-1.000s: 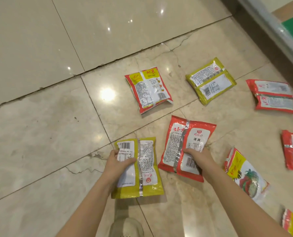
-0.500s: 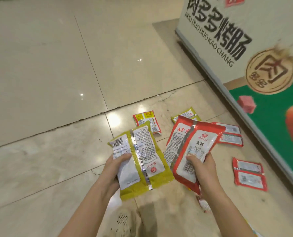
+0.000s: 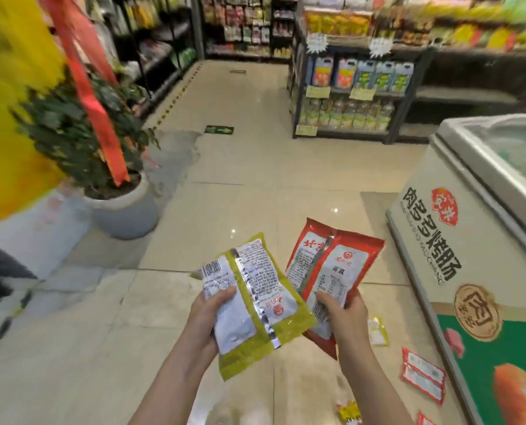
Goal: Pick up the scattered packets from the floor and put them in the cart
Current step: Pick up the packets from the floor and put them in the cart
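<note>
step in hand: carry stage, by the look of it. Two packets are already lifted off the floor (image 3: 255,210) and held up in front, so the pick-up part seems done for this pair.
left hand (image 3: 208,320): the yellow packet (image 3: 255,302) is gripped by its lower left edge, thumb on top, fingers (image 3: 225,294) curled round it.
right hand (image 3: 344,317): the red packet (image 3: 332,265) is pinched near its bottom edge, partly tucked behind the yellow one.
cart: not seen anywhere in view, so it has to be found first.
next move: probably a turn toward the cart, then both packets dropped in.
still on the floor: a red packet on the floor (image 3: 422,375) beside the freezer (image 3: 439,240), a small yellow one (image 3: 376,331) behind the right wrist, and a few more at the bottom edge.
</note>
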Motion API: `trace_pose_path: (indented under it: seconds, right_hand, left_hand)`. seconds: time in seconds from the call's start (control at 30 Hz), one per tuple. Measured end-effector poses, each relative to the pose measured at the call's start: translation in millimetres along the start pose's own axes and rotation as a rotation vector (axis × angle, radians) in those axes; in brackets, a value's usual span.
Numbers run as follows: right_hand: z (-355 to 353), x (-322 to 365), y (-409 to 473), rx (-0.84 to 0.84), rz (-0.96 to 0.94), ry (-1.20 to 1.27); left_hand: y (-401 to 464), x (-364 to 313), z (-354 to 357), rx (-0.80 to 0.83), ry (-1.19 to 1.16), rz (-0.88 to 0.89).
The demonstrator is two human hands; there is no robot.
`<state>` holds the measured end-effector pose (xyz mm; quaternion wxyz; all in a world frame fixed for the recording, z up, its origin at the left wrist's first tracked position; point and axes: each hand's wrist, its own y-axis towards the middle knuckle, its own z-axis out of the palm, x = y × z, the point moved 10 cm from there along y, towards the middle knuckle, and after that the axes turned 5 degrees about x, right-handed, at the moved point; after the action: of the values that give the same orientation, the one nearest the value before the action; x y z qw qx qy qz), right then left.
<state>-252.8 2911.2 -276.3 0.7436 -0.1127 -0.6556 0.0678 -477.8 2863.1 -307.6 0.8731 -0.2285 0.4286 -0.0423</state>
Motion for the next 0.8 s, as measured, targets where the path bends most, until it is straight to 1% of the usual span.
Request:
trace_pose_path:
  seconds: [0.1, 0.13, 0.17, 0.2, 0.23, 0.27, 0.33, 0.4, 0.5, 0.6, 0.7, 0.8]
  right_hand:
    - [71.7, 35.5, -54.4, 0.195, -0.023, -0.037]
    - [79.0, 39.9, -64.3, 0.226, -0.029, -0.028]
    - [124.8, 51.8, -99.9, 0.331, -0.046, -0.037]
    - [151.3, 57.4, -121.1, 0.396, -0.066, -0.047]
    - [161.2, 56.5, -130.2, 0.420, -0.076, -0.054]
    - [188.6, 58.5, -154.9, 0.507, -0.087, -0.063]
    - [257.1, 51.9, -221.4, 0.677, -0.092, -0.129]
    - [316.9, 42.9, -294.1, 0.837, -0.142, -0.163]
    - [392.9, 17.8, -417.3, 1.015, -0.216, -0.214]
    - [452.3, -26.8, -563.3, 1.220, -0.205, -0.268]
    - [492.1, -74.2, -715.9, 1.428, -0.171, -0.295]
    - [511.2, -109.7, -867.1, 1.636, -0.166, -0.310]
  left_hand:
    - [-81.2, -62.0, -37.3, -0.128, -0.011, 0.161]
    - [-92.3, -66.5, -44.7, -0.155, -0.008, 0.186]
    - [-142.4, -94.6, -79.7, -0.256, -0.023, 0.272]
    - [-170.4, -108.6, -100.4, -0.301, -0.028, 0.327]
    - [-184.8, -114.4, -109.0, -0.319, -0.016, 0.343]
    - [-216.6, -123.4, -131.8, -0.372, -0.016, 0.380]
    - [-304.4, -141.0, -197.5, -0.531, -0.053, 0.490]
    - [-396.6, -151.4, -255.7, -0.674, -0.067, 0.584]
    - [-540.1, -147.5, -338.6, -0.903, -0.118, 0.716]
    - [-697.2, -124.2, -406.4, -1.113, -0.155, 0.812]
    - [-847.3, -79.0, -454.5, -1.286, -0.243, 0.870]
    - [-983.2, -28.9, -484.4, -1.469, -0.307, 0.944]
